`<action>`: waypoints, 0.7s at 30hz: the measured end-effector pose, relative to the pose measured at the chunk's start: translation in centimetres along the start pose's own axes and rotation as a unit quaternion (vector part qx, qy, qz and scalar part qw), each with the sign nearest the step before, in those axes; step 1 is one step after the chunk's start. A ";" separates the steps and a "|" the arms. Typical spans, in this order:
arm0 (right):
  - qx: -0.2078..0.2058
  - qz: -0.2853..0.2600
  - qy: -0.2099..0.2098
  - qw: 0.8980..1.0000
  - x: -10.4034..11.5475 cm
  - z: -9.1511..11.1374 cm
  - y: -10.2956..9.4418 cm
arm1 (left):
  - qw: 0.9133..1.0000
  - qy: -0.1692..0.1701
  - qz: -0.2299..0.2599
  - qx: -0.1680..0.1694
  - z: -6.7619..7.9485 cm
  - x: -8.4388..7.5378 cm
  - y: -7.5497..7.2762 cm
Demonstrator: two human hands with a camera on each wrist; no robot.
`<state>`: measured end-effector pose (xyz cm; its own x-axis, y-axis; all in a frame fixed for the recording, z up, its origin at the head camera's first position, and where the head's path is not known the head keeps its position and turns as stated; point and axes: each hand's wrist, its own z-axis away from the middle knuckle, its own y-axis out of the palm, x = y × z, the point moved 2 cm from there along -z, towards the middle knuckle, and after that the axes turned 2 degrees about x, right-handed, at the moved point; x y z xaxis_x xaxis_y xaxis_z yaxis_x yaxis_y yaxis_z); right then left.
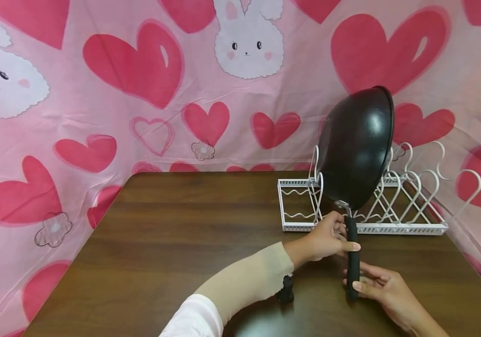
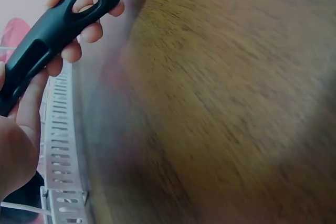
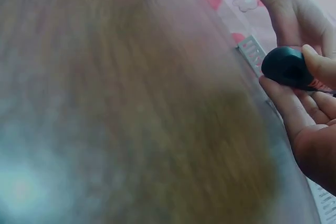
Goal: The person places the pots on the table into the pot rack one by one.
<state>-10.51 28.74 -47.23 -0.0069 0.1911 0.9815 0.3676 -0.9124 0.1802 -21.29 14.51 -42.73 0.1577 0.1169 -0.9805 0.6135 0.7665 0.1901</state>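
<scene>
A black wok (image 1: pixel 355 145) stands on its edge in the white wire rack (image 1: pixel 404 229), its rounded underside showing and its handle (image 1: pixel 352 260) pointing down toward me. My left hand (image 1: pixel 325 238) holds the handle close to the pan, thumb across it. Lower down, my right hand (image 1: pixel 385 291) pinches the handle near its end. The left wrist view shows the handle's hanging hole (image 2: pixel 86 2) with fingertips curled behind it. In the right wrist view the handle's end (image 3: pixel 283 65) lies between thumb and fingers.
Several curved wire dividers (image 1: pixel 430 187) rise from the rack to the right of the wok. The brown wooden table (image 1: pixel 173 234) stretches left and forward. A pink cloth wall (image 1: pixel 110 93) with hearts and rabbits closes off the back and sides.
</scene>
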 end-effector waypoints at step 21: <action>-0.045 0.272 0.117 0.954 1.9 0.6 -2.8 | 0.993 -0.086 0.016 0.081 0.1 0.2 -0.6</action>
<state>-10.96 31.88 -45.95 -0.0484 -0.3966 0.9167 0.2937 -0.8829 -0.3664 -21.56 14.02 -43.04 0.2999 0.0199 -0.9538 0.7198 0.6514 0.2399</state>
